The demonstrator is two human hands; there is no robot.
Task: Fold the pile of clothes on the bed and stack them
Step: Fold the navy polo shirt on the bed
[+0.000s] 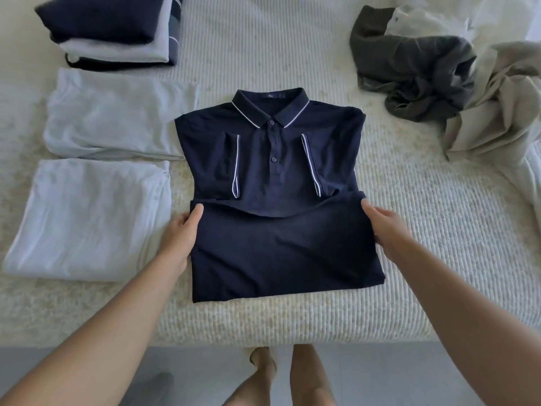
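**Navy polo half folded on a ribbed bedspread**

Cream ribbed bedspread (pixel 292 312) covers the bed, with grey floor showing below its near edge. At the centre lies the navy polo shirt (pixel 272 183), collar away from the person, buttoned at the placket, both sleeves turned in over the chest so their white-piped cuffs run down either side. A small label sits inside the collar; its writing is too small to read. The shirt's lower part is doubled up over the body, its hem lying just below the cuffs.

The left hand (pixel 183 232) grips the left edge of that doubled part, thumb on top of the fabric and the fingers tucked behind the edge. The right hand (pixel 383 227) does the same on the right edge, thumb on top pointing inward, fingers curled behind the cloth. Both forearms are bare and reach forward from the lower corners.

To the left lie two folded pale grey garments (pixel 96 183), one beyond the other, and beyond them a stack of folded clothes (pixel 111 33) with a navy piece on top. At the far right sits the unfolded pile (pixel 439 77): a dark grey piece, a beige one and something white.
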